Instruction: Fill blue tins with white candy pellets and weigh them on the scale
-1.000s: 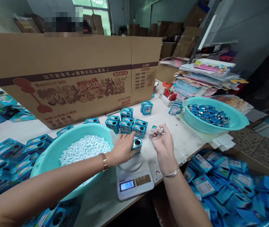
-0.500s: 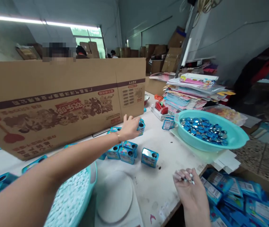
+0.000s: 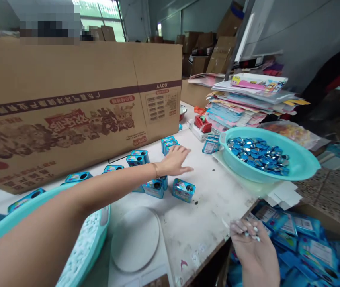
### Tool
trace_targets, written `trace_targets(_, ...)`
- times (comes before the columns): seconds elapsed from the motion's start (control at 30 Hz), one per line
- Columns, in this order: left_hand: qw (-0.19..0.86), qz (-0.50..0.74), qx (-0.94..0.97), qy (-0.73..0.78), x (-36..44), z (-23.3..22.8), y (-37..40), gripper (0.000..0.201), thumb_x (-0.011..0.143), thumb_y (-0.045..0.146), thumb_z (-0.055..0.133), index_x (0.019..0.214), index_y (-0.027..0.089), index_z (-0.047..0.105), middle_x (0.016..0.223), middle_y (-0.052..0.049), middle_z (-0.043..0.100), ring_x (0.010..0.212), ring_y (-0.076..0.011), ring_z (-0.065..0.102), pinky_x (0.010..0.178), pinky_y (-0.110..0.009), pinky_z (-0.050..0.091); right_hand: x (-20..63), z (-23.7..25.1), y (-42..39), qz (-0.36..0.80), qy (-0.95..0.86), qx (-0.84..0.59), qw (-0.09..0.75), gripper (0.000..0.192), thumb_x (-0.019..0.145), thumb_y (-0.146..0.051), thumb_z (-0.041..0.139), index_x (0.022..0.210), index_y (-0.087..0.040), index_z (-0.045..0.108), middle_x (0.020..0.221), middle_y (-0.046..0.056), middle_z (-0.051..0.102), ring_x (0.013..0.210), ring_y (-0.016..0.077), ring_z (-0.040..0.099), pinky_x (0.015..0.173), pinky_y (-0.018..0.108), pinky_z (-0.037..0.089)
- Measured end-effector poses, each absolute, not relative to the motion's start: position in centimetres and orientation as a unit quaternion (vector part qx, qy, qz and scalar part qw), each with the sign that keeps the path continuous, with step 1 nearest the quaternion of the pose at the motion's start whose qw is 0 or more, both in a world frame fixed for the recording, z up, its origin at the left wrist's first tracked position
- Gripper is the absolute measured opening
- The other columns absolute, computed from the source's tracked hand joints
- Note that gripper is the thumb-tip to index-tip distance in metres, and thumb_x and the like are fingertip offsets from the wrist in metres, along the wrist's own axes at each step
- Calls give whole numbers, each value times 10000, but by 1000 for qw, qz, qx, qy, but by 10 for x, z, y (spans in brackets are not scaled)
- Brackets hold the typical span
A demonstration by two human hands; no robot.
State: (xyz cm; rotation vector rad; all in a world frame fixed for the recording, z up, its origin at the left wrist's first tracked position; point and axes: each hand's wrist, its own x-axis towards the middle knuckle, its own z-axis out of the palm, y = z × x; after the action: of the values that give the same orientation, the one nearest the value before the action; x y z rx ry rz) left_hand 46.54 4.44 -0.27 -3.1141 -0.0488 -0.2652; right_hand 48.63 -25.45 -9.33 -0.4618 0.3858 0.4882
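My left hand (image 3: 176, 160) reaches over the table with its fingers stretched out and nothing in its grip. Just behind it stand small blue tins (image 3: 167, 145) with round holes in their tops. More tins are partly covered by my wrist, and one single blue tin (image 3: 183, 190) stands nearer to me. Palm up at the table's front edge, my right hand (image 3: 255, 249) is cupped around a few small white pellets (image 3: 252, 234). Under my left forearm a teal basin (image 3: 103, 223) holds many such pellets. Beside it sits a scale with a round white plate (image 3: 135, 239).
A large cardboard carton (image 3: 98, 119) stands along the back left. On the right are a teal basin (image 3: 304, 169) of blue caps, a red tape dispenser (image 3: 202, 123) and a stack of papers (image 3: 241, 105). Below the right edge, blue tins (image 3: 292, 243) fill a box.
My left hand has let go of a blue tin, left beside another at the back, and opened, drawing a little toward me. My right hand still cups the pellets. The view has tilted down.
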Motion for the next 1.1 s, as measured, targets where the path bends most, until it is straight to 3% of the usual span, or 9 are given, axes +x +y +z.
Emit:
trace_targets(0.1, 1, -7, -993, 117, 439, -4, 18, 675, 776, 546, 650, 1279, 116, 520, 1202, -169, 630, 1211, -340, 473, 1103, -546, 230, 479, -81, -248, 254, 171, -208, 929, 327, 675, -148, 735, 696, -201, 413, 520, -93, 423, 456, 71, 450, 418, 165, 407)
trace_targets(0.17, 37, 36, -989, 139, 426, -8, 4, 441, 769, 421, 683, 1088, 122, 625, 1037, -150, 695, 1112, -329, 538, 1105, -577, 186, 473, -74, -243, 276, 140, -204, 929, 331, 681, -149, 742, 703, -200, 416, 525, -95, 428, 441, 60, 439, 399, 149, 384)
trace_targets(0.27, 59, 13, -992, 112, 408, 0, -8, 192, 798, 303, 635, 906, 145, 655, 891, -117, 717, 943, -280, 595, 1106, -574, 171, 463, -63, -240, 303, 91, -220, 923, 314, 718, -175, 730, 709, -200, 418, 537, -95, 439, 417, 49, 422, 380, 139, 361)
trace_targets(0.53, 34, -62, -997, -24, 311, 75, -13, 226, 746, 386, 609, 785, 167, 651, 742, -75, 688, 844, -274, 615, 1079, -592, 178, 439, -47, -230, 358, 79, -223, 903, 162, 843, -211, 575, 740, -192, 452, 598, -62, 490, 377, 39, 392, 338, 148, 316)
trace_targets(0.8, 33, -18, -994, -106, 244, 34, -12, 195, 743, 351, 595, 761, 174, 677, 756, -91, 711, 850, -295, 629, 1079, -617, 174, 405, -43, -196, 406, 67, -317, 854, 306, 921, -246, 430, 628, -200, 359, 522, -53, 411, 459, 92, 481, 440, 199, 423)
trace_targets(0.87, 16, 3, -993, -120, 239, 25, -15, 267, 759, 392, 609, 872, 164, 690, 842, -111, 727, 926, -315, 621, 1079, -601, 199, 396, -38, -188, 389, 101, -344, 849, 322, 962, -272, 353, 655, -198, 411, 561, -42, 456, 476, 94, 503, 461, 213, 454)
trace_targets(0.93, 1, 26, -990, -137, 234, 21, -19, 531, 725, 480, 670, 1126, 134, 635, 1034, -149, 710, 1049, -341, 583, 1088, -589, 208, 389, -32, -179, 366, 140, -362, 846, 341, 985, -278, 297, 704, -193, 469, 611, -26, 509, 518, 96, 542, 499, 227, 493)
trace_targets(1.03, -26, 25, -986, -162, 226, 24, -22, 1060, 629, 605, 735, 1450, 85, 315, 1313, -209, 567, 1226, -370, 464, 1113, -575, 188, 382, -22, -166, 348, 136, -378, 847, 323, 988, -281, 310, 766, -183, 523, 666, -7, 555, 563, 97, 571, 529, 231, 517)
trace_targets(1.1, -43, 15, -984, -170, 219, 31, -22, 1131, 651, 629, 711, 1495, 82, 193, 1369, -211, 511, 1280, -366, 406, 1127, -555, 171, 380, -15, -157, 361, 112, -383, 843, 304, 984, -293, 341, 771, -181, 527, 657, -8, 546, 543, 93, 553, 505, 213, 500)
